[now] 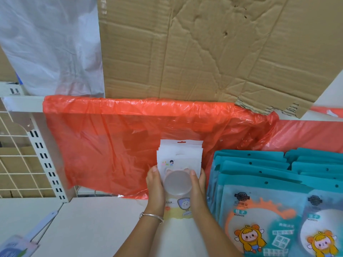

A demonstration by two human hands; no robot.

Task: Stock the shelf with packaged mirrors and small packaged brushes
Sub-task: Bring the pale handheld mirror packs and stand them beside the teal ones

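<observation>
Here, at lower centre, my left hand [155, 184] and right hand [199, 182] clasp an upright stack of white packaged mirrors [179, 160] between them, thumbs on its front. My other fingers are hidden behind it. At lower right, the teal mirror packs [259, 182] are cut off by the frame.

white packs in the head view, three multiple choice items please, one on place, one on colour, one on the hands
1. Where do the white packs stand?
A) left of the teal mirror packs
B) on top of them
C) on the floor

2. What colour is the plastic sheet behind them?
A) blue
B) red
C) green

3. What holds the white packs?
A) both hands
B) one hand
C) nothing

Answers:
1 A, the teal ones lie to their right.
2 B, it hangs red behind.
3 A, left hand and right hand grip the sides.
</observation>
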